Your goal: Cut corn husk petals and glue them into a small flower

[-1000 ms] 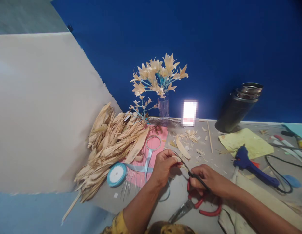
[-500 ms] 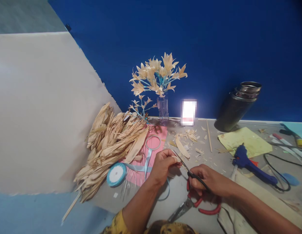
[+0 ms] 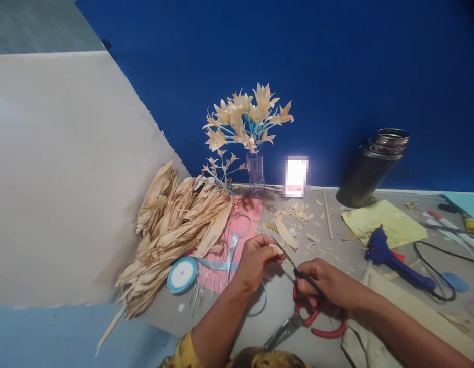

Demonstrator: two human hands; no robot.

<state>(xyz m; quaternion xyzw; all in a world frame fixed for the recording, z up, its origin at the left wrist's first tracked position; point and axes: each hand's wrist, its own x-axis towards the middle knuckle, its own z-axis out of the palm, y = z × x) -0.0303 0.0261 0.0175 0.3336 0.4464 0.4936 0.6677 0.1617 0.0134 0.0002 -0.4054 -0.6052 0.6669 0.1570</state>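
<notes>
My left hand (image 3: 256, 263) pinches a small pale piece of dried corn husk (image 3: 276, 250) between thumb and fingertips. In my right hand (image 3: 323, 281) is a pair of dark-handled scissors (image 3: 286, 251), its blades pointing up and left at the husk's edge. The fingers hide much of the husk. Below my right hand lies a larger pair of scissors (image 3: 286, 331) with red handles. A long husk strip (image 3: 286, 232) and scattered husk scraps (image 3: 300, 212) lie just beyond my hands.
A heap of dried husks (image 3: 175, 240) and a blue ribbon spool (image 3: 182, 275) lie left. Husk flowers (image 3: 244, 120) stand in a clear vase (image 3: 255, 174). To the right are a blue glue gun (image 3: 398, 263) with its cord, yellow paper (image 3: 386, 222) and a dark flask (image 3: 369, 171).
Both hands stay almost in place, still holding the husk piece and the scissors. A small pale scrap now shows on the table just beyond the blades.
</notes>
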